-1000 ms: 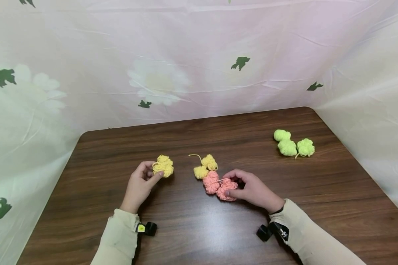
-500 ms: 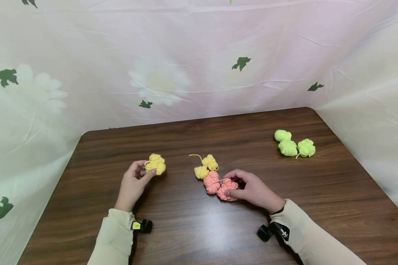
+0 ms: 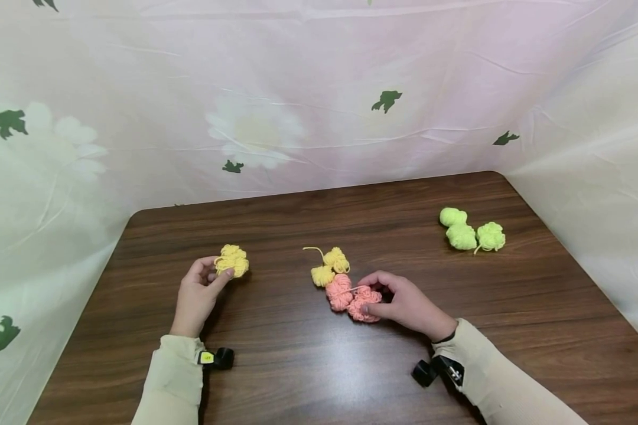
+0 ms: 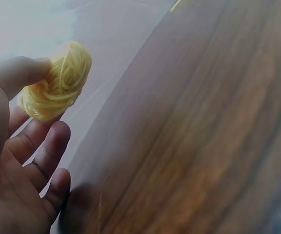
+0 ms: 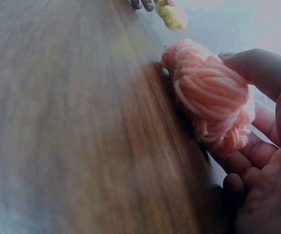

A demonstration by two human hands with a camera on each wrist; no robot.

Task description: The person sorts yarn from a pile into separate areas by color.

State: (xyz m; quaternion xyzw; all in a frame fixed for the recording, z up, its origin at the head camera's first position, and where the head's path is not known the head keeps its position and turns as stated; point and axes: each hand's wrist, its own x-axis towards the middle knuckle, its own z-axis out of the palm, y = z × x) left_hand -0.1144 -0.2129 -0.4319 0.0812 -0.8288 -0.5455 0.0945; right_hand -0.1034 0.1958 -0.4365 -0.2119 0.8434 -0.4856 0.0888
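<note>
Yarn bundle (image 3: 232,261), yellow, pinched between thumb and fingers of the left hand (image 3: 195,295), now farther left over the wood-grain table (image 3: 276,366) than earlier, well apart from the central yellow pair (image 3: 322,276); right hand (image 3: 406,304), unmoved, grips a coral bundle (image 3: 365,306) just beside its coral neighbour (image 3: 338,293).

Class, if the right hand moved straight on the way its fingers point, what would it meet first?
Probably the other pink yarn ball, just beyond the held pink yarn ball; whether they touch is hard to judge.
</note>
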